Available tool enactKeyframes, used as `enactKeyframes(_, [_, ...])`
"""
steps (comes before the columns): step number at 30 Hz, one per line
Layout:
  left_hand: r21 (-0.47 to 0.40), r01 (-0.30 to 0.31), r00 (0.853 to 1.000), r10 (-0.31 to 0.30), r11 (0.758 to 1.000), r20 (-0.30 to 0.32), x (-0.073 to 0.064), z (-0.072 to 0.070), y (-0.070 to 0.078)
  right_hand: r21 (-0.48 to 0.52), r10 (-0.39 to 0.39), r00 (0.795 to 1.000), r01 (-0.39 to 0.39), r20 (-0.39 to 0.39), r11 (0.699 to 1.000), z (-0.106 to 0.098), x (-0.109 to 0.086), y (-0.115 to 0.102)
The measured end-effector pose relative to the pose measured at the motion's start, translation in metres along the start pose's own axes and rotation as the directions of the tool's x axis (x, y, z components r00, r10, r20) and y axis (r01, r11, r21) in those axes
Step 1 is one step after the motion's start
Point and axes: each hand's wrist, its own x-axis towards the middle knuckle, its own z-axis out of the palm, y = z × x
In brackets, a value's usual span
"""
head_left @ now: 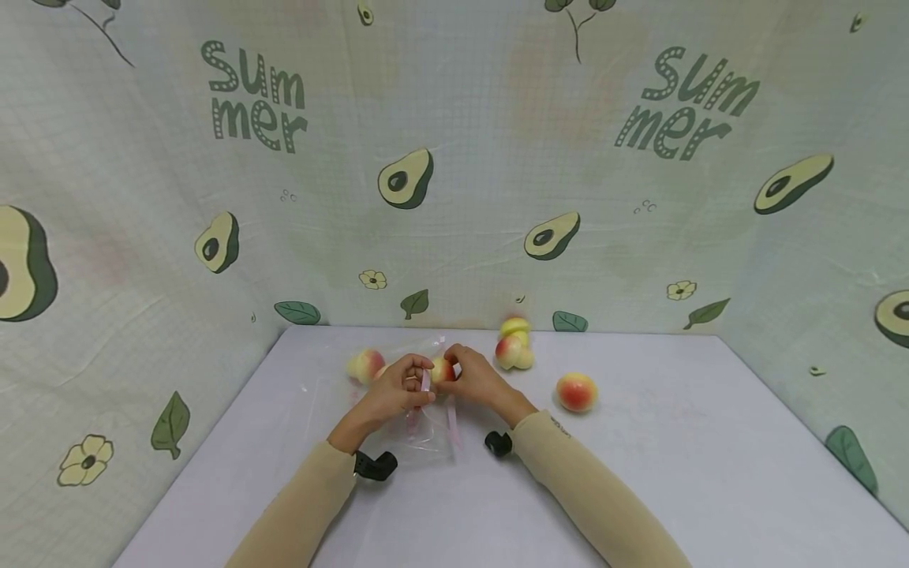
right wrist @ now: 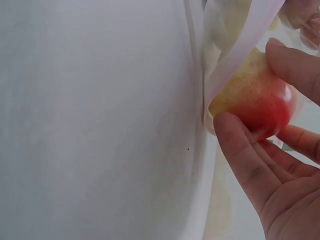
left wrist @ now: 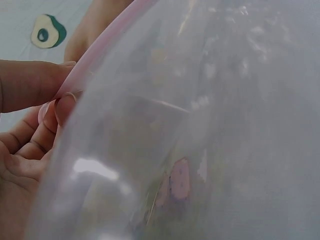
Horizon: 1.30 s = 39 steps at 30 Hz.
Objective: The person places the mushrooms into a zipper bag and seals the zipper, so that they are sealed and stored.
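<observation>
A clear plastic bag (head_left: 419, 438) with a pink strip along its mouth lies on the table. My left hand (head_left: 399, 386) pinches the pink strip (left wrist: 80, 75) between thumb and forefinger. With thumb and fingers, my right hand (head_left: 477, 379) holds a glossy red-and-yellow fruit (right wrist: 260, 95) at the bag's mouth. The fruit's yellow end is partly behind the pink-edged film in the right wrist view. Beyond my left hand, a red-and-yellow pear-like fruit (head_left: 366, 365) shows at the bag's far left, and another is mostly hidden by the hand.
Several yellow and red fruits (head_left: 514, 347) are grouped near the table's back edge, right of my hands. A rounder red-and-orange fruit (head_left: 577, 392) sits farther right on the white table (head_left: 710, 457). A patterned cloth (head_left: 469, 102) hangs behind and at both sides.
</observation>
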Motion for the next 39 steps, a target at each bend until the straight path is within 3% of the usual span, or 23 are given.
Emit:
enactKeyframes(16, [-0.017, 0.014, 1.000, -0.014, 1.000, 0.001, 0.0000, 0.0004, 0.0011, 0.124, 0.050, 0.999, -0.048, -0.010, 0.991, 0.0009, 0.0004, -0.0011])
enactKeyframes(26, [-0.022, -0.024, 1.000, 0.024, 0.999, 0.007, 0.0002, 0.0002, 0.0013, 0.205, 0.071, 0.997, -0.067, -0.010, 0.977, 0.0028, 0.0003, -0.0027])
enactKeyframes(39, [-0.021, -0.027, 1.000, 0.027, 0.999, 0.012, -0.0009, 0.0005, 0.0009, 0.266, 0.084, 0.995, -0.092, 0.045, 0.960, 0.0027, -0.0026, -0.0051])
